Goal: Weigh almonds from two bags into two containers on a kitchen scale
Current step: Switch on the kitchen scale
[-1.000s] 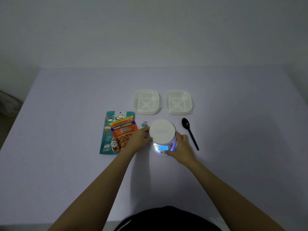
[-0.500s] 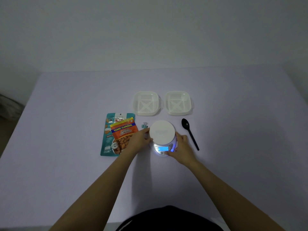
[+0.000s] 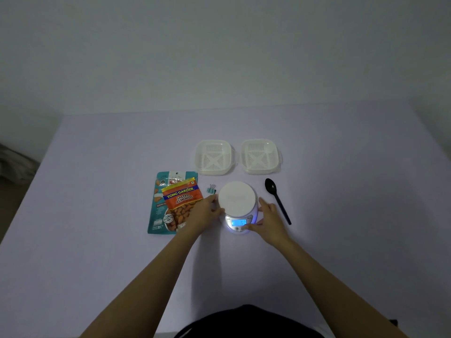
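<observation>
Kitchen scale [image 3: 238,200], centre of frame, display lit, grasped at its sides by left hand [image 3: 203,213] and right hand [image 3: 269,218]. Orange bag [image 3: 182,201] overlaps teal bag [image 3: 157,208] at left; left container [image 3: 214,156] and right container [image 3: 261,156] above.

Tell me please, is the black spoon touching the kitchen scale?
Apart. The head view shows a strip of bare table between the black spoon and the right edge of the kitchen scale.

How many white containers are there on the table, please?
2. The left container sits on the table behind the scale. The right container sits beside it, not touching it, behind the spoon. None seems hidden.
</observation>
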